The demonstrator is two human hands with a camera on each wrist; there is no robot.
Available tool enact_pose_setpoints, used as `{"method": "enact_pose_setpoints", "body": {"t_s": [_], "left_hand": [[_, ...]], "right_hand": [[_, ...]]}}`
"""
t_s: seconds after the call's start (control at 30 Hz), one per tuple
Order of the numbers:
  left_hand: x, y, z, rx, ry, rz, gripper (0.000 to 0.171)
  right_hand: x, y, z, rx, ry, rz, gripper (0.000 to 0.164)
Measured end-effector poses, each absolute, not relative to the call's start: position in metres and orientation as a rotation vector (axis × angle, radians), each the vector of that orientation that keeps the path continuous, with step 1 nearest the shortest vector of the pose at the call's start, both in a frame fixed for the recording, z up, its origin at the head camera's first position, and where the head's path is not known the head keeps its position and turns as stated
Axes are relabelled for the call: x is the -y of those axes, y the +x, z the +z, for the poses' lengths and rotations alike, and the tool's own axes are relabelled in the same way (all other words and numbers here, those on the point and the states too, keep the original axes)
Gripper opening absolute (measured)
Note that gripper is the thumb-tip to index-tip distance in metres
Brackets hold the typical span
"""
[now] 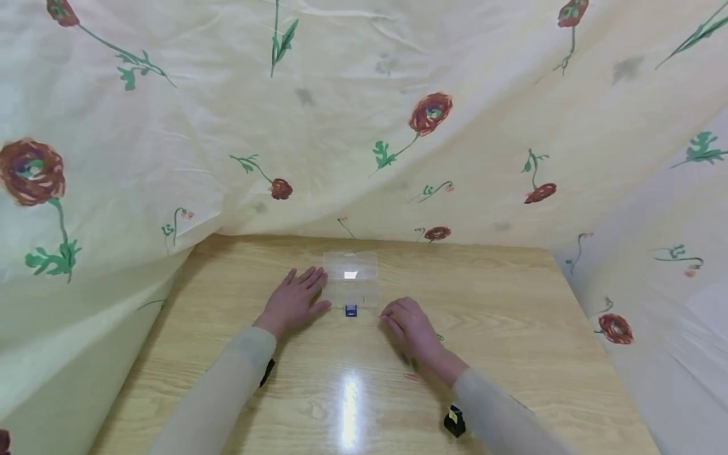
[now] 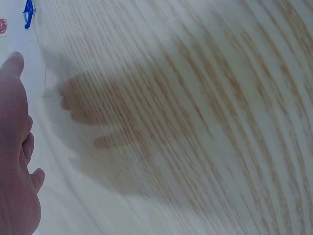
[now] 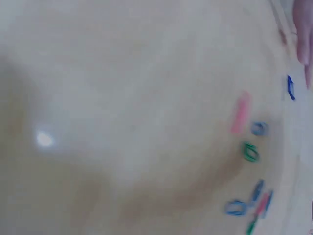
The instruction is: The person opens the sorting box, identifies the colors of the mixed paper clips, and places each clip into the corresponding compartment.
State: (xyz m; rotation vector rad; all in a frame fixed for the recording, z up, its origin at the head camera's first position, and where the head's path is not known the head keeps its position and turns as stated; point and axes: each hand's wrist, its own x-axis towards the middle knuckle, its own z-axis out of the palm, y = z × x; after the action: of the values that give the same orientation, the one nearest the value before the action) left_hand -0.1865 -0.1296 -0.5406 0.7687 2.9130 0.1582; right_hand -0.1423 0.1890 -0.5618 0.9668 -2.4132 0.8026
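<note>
A clear plastic box (image 1: 355, 293) lies on the wooden table with its see-through lid (image 1: 349, 260) folded back and a blue latch (image 1: 351, 310) at its front edge. My left hand (image 1: 292, 302) is on the box's left, palm down and fingers spread, fingertips right at its side. In the left wrist view the same hand (image 2: 14, 147) shows at the edge near the blue latch (image 2: 28, 14). My right hand (image 1: 411, 325) is bent at the box's front right corner, its fingertips together; I cannot tell whether they pinch something small.
Several small blue loops (image 3: 236, 208), a green loop (image 3: 250, 152) and a pink strip (image 3: 240, 113) lie scattered on the table near my right hand, blurred. A flowered cloth (image 1: 341, 126) hangs behind the table (image 1: 500, 291) and along both sides.
</note>
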Motion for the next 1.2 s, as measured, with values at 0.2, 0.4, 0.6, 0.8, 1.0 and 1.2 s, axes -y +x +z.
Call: {"method": "enact_pose_setpoints", "body": {"t_s": [0.2,0.4,0.6,0.8,1.0,1.2], "left_hand": [[0.130,-0.185,-0.541,-2.900,0.754,0.148,0.077],[0.132,-0.186,-0.544,-2.911,0.767,0.147,0.078],[0.132,-0.184,-0.543,-2.909,0.771,0.136,0.077],[0.133,-0.184,-0.545,-2.920,0.781,0.126,0.076],[0.134,-0.185,-0.547,-2.926,0.789,0.103,0.077],[0.135,-0.185,-0.546,-2.912,0.777,0.090,0.077]], "right_hand": [[-0.182,-0.171,-0.550,2.426,0.884,0.848,0.009],[-0.170,-0.192,-0.547,2.393,0.870,0.858,0.008],[-0.162,-0.206,-0.552,2.446,0.812,0.886,0.005],[-0.158,-0.214,-0.556,2.420,0.819,0.906,0.006],[-0.157,-0.214,-0.560,2.485,0.785,0.920,0.003],[-0.157,-0.212,-0.565,2.583,0.727,0.919,0.001]]}}
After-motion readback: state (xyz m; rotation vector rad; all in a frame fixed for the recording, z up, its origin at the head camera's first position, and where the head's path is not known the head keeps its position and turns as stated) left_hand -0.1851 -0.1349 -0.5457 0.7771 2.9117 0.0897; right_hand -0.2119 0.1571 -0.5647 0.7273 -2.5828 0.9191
